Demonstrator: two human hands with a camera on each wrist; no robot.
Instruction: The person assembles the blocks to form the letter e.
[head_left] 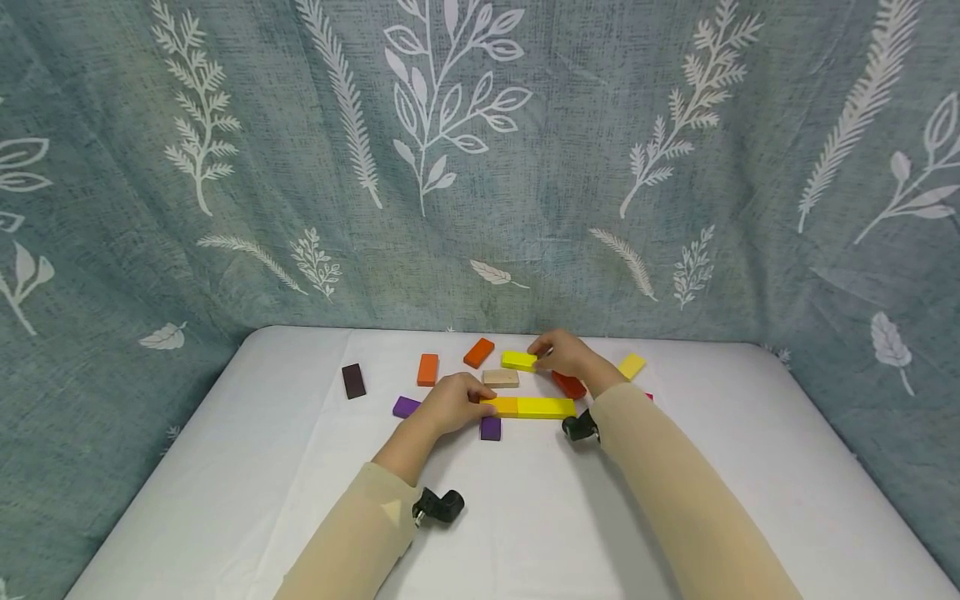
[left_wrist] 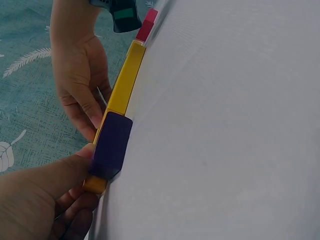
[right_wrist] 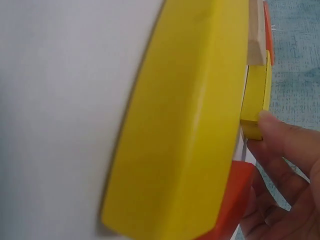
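My left hand (head_left: 452, 404) pinches the left end of an amber block (head_left: 504, 407) between thumb and fingers. End to end with it lies a long yellow block (head_left: 546, 408), which fills much of the right wrist view. A purple block (left_wrist: 113, 145) lies just in front of the amber one. Farther back, my right hand (head_left: 567, 357) has its thumb and fingers at the right end of a smaller yellow block (right_wrist: 256, 97), pinching it. Under that hand, a red block (head_left: 567, 385) is partly hidden. A plain wooden block (head_left: 500, 379) lies between the two hands.
Orange blocks (head_left: 428, 370) lie toward the back, and a dark brown block (head_left: 354, 381) at the left. Another purple block (head_left: 406, 407) sits beside my left hand. Beyond my right wrist lies a pale yellow block (head_left: 632, 366). A patterned curtain (head_left: 480, 250) hangs behind the white table (head_left: 300, 467).
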